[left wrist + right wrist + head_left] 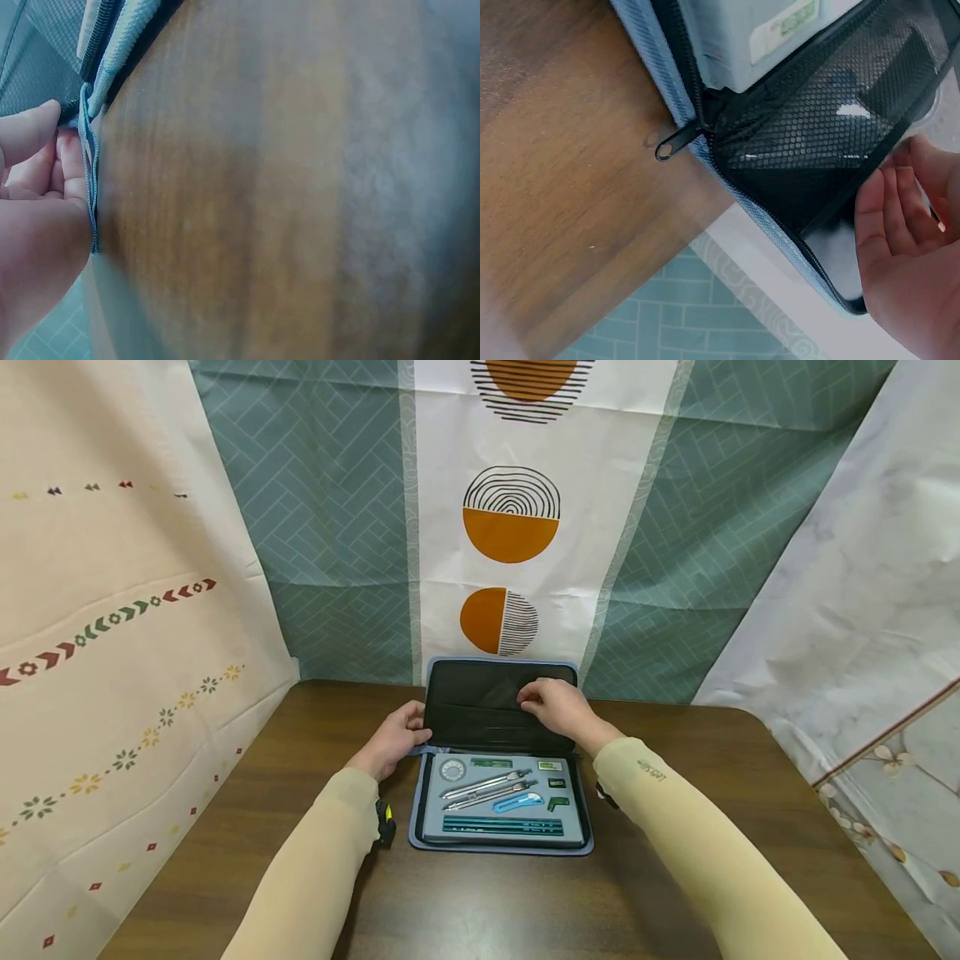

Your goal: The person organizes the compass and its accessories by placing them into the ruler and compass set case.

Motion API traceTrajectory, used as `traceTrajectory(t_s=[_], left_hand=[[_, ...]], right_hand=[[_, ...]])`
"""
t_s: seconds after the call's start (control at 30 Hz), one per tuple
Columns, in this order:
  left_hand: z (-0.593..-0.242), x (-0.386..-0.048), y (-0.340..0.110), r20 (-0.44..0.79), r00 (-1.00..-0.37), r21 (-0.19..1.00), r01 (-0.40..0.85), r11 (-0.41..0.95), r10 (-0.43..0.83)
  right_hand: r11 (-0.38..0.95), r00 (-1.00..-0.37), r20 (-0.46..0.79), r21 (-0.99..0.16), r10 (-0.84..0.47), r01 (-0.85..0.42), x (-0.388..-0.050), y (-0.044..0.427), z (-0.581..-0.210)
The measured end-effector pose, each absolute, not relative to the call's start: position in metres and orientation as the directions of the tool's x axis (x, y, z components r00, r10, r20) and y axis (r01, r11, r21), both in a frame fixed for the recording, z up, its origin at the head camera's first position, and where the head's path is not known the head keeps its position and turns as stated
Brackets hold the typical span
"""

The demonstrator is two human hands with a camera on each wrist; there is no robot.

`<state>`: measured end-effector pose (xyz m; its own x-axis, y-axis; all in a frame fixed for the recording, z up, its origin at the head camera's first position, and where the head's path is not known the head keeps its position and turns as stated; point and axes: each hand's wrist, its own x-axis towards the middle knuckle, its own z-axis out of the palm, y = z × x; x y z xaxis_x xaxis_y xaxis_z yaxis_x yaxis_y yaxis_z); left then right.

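Note:
A zip-up drawing-set case [414,827] lies unfolded on the table, its dark lid [472,681] raised at the back. My left hand [395,737] pinches the lid's left edge between thumb and fingers, beside a thin blue strap [91,172]. At the lid's mesh pocket [817,124], my right hand [561,703] has curled fingers and pinches what looks like a clear plastic piece [943,105], mostly hidden. The grey tray [435,777] below holds two metal compasses [480,787], a blue cutter [517,802], dark pencils [502,825] and a round white disc [452,769].
Small green items, among them a sharpener [557,803], sit at the tray's right side. A zipper pull [676,141] sticks out from the case's side. The brown wooden table [480,902] ends at a patterned curtain [345,527] behind the case.

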<state>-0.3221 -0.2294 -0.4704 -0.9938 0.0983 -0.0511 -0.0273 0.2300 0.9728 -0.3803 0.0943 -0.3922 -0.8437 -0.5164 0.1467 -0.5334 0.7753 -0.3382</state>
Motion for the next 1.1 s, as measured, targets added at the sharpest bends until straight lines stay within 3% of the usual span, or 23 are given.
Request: traceTrajectory(t_s=[0.2, 0.7, 1.1], left_hand=[[-0.466, -0.321, -0.226, -0.043, -0.993, 0.976, -0.018, 0.219, 0.107], [-0.465, -0.319, -0.226, -0.059, -0.990, 0.967, -0.025, 0.252, 0.130], [-0.463, -0.316, -0.234, 0.041, -0.987, 0.950, 0.087, 0.301, 0.155]], right_hand=[[0.784, -0.836, 0.188, -0.291, -0.516, -0.549, -0.380, 0.096, -0.394], [0.794, -0.865, 0.179, -0.344, -0.469, -0.501, -0.370, 0.102, -0.394], [0.745, -0.811, 0.275, -0.323, -0.516, -0.583, -0.327, 0.129, -0.395]])
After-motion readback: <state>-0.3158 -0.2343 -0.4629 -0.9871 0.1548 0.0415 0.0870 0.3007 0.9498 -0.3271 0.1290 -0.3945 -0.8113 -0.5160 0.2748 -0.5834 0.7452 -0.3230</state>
